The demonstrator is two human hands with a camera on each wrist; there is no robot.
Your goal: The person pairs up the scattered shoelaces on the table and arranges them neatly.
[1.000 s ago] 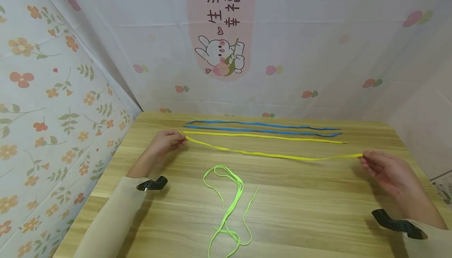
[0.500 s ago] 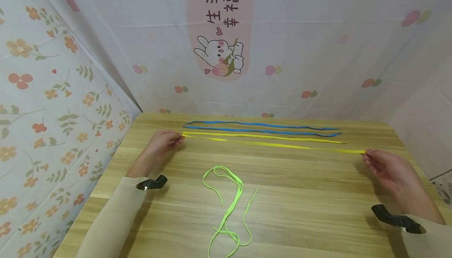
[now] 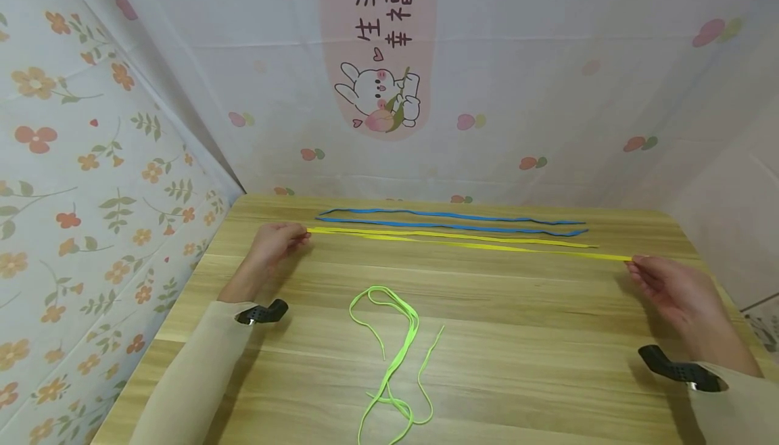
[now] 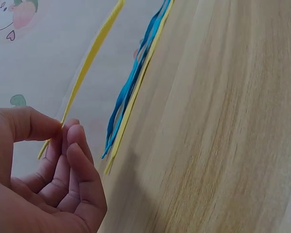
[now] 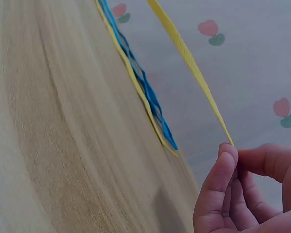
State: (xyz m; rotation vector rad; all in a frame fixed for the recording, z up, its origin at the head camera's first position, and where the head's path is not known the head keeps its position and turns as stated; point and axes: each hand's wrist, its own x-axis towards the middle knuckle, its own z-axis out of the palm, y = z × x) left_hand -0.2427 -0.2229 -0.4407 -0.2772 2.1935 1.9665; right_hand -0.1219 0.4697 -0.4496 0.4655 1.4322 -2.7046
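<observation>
A yellow flat shoelace [image 3: 535, 251] is stretched nearly straight between both hands. My left hand [image 3: 276, 245] pinches one end between thumb and index finger; in the left wrist view a short tip [image 4: 42, 149] pokes out below the grip. The opposite end is pinched by my right hand [image 3: 675, 293], on the far right. Behind the held lace, a second yellow shoelace [image 3: 566, 244] lies along the table. Two strands of blue shoelace [image 3: 456, 216] run beyond it, near the back edge. In both wrist views, the held lace appears raised off the tabletop.
Nearer the front of the wooden table [image 3: 517, 337], a neon green shoelace [image 3: 402, 354] lies in loose loops between the arms. A printed cloth [image 3: 517, 59] hangs behind the table, and a floral cloth [image 3: 97, 181] hangs at the left.
The held yellow lace has gone from sagging to taut and moved back toward the yellow lace on the table. My left hand has shifted slightly left; my right hand has moved slightly away and right.
</observation>
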